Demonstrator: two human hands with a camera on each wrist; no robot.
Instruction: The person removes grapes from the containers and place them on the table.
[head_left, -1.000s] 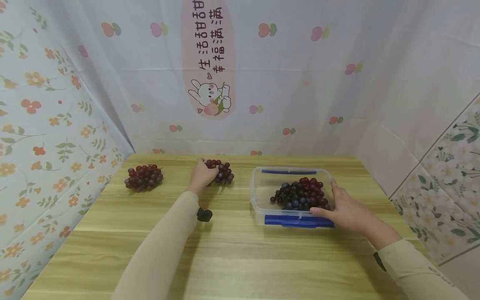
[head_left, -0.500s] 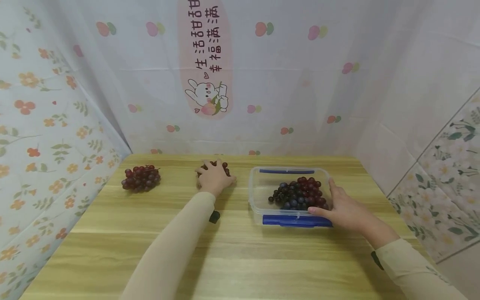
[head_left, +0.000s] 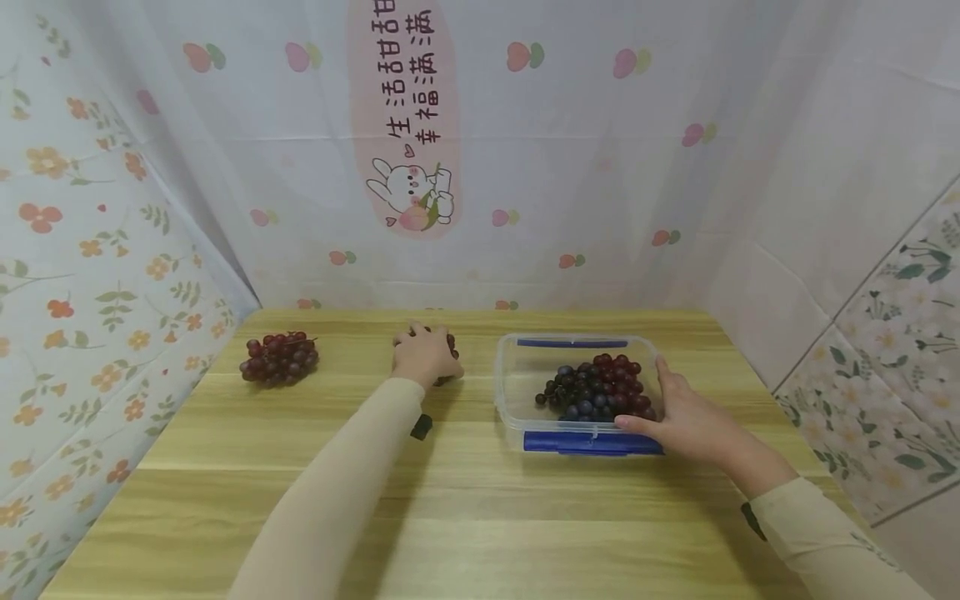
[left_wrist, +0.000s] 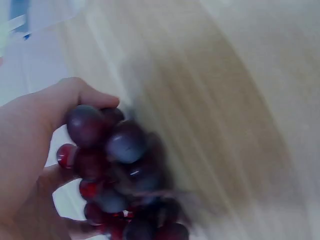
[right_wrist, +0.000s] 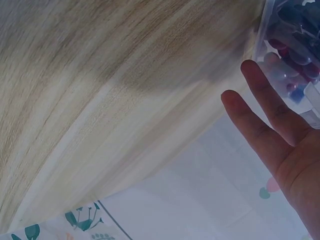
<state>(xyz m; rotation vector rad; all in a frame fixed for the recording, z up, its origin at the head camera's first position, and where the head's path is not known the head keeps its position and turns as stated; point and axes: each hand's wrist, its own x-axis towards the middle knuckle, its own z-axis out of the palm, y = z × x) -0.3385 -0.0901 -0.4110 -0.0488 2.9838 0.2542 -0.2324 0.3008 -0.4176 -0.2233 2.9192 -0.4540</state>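
In the head view my left hand [head_left: 424, 357] is over a bunch of dark red grapes [head_left: 452, 343] at the middle back of the table. The left wrist view shows its thumb and fingers curled round that bunch of grapes [left_wrist: 127, 142]. My right hand [head_left: 693, 417] rests against the right side of a clear plastic box [head_left: 504, 392] with blue clips, its thumb at the front rim. In the right wrist view the visible fingers of that hand are straight and spread beside the box wall. Red and dark blue-black grapes [head_left: 592, 390] lie inside the box.
Another bunch of red grapes [head_left: 279, 358] lies at the back left of the wooden table [head_left: 480, 517]. A printed white curtain [head_left: 600, 167] hangs behind the table, and floral cloth [head_left: 67, 275] stands along the left side.
My left hand has moved from the left side of the middle grape bunch to over it, its spread fingers then closing round it. The right hand stays at the box.
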